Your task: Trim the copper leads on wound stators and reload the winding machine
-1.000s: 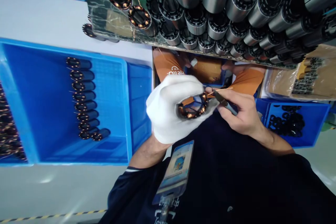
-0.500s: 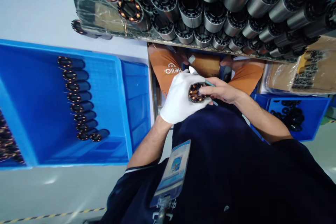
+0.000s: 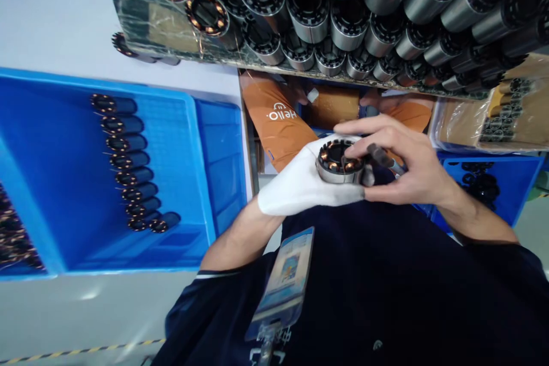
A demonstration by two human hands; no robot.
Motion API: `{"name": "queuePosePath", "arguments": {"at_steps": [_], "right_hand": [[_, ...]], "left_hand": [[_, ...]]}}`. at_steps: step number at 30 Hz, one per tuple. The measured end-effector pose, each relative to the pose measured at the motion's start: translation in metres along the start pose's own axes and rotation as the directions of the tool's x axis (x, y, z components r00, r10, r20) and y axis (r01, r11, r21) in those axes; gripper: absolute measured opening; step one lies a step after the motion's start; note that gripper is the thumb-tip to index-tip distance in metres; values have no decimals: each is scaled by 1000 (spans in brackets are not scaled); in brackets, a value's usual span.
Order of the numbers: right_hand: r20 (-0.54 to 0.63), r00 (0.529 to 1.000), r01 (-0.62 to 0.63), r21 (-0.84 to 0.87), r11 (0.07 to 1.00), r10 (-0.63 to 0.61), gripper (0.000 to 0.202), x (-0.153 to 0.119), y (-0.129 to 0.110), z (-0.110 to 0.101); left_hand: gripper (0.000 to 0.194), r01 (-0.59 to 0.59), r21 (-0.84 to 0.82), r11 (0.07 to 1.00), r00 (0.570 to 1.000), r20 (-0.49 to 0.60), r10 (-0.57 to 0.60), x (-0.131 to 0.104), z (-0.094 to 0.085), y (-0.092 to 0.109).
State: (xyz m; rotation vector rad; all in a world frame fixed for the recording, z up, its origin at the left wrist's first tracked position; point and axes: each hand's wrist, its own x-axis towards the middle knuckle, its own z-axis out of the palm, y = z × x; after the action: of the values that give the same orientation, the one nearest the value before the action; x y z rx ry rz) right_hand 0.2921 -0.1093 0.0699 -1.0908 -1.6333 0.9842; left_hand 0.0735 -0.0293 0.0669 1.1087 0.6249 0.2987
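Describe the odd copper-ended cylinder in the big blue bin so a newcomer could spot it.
Find the large blue bin at the person's left, then the column of copper-ended cylinders inside. At its bottom end in the picture lies the odd cylinder, alone beside the column while its neighbours line up.

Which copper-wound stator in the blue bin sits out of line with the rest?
The stator at the end nearest the person, offset to the right; the other stators form a single row.

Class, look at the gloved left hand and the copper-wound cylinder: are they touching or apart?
Touching. The head view shows the gloved left hand cradling the copper-wound cylinder, with glove fabric directly against its metal side.
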Motion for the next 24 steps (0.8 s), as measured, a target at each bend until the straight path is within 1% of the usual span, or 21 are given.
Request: {"name": "queuePosePath", "arguments": {"at_steps": [2, 5, 7, 9, 11, 14, 16, 19, 21, 24], "right_hand": [[82, 996, -24, -203, 979, 42, 46, -4, -16, -19], [224, 969, -3, -411, 912, 104, 62, -11, -32, -44], [294, 942, 16, -524, 851, 163, 67, -14, -38, -54], [333, 919, 36, -604, 796, 211, 69, -16, -41, -59], [356, 909, 68, -642, 764, 218, 68, -17, -43, -61], [368, 907, 106, -669, 735, 204, 65, -20, -46, -61], [364, 906, 89, -664, 743, 217, 62, -21, -46, -59], [326, 911, 30, -664, 747, 253, 61, -20, -43, -55], [301, 923, 36, -686, 727, 238, 63, -19, -41, -52], [304, 931, 87, -721, 688, 200, 66, -18, -42, -50]], "left_hand": [[42, -29, 41, 999, 998, -46, 31, 3, 5, 9], [39, -20, 149, 989, 999, -47, 27, 2, 5, 19], [38, 13, 219, 976, 999, -51, -2, 2, 5, 22], [36, 43, 264, 963, 998, -49, -31, 2, 6, 23], [34, 57, 278, 959, 998, -38, -48, 2, 8, 22], [33, 64, 264, 962, 998, -34, -57, 3, 10, 19], [33, 67, 265, 962, 997, -47, -56, 4, 12, 15], [33, 66, 276, 959, 996, -72, -47, 7, 15, 11], [34, 64, 310, 949, 995, -91, -38, 9, 17, 11], [33, 74, 389, 918, 993, -112, -32, 11, 21, 14]]}}
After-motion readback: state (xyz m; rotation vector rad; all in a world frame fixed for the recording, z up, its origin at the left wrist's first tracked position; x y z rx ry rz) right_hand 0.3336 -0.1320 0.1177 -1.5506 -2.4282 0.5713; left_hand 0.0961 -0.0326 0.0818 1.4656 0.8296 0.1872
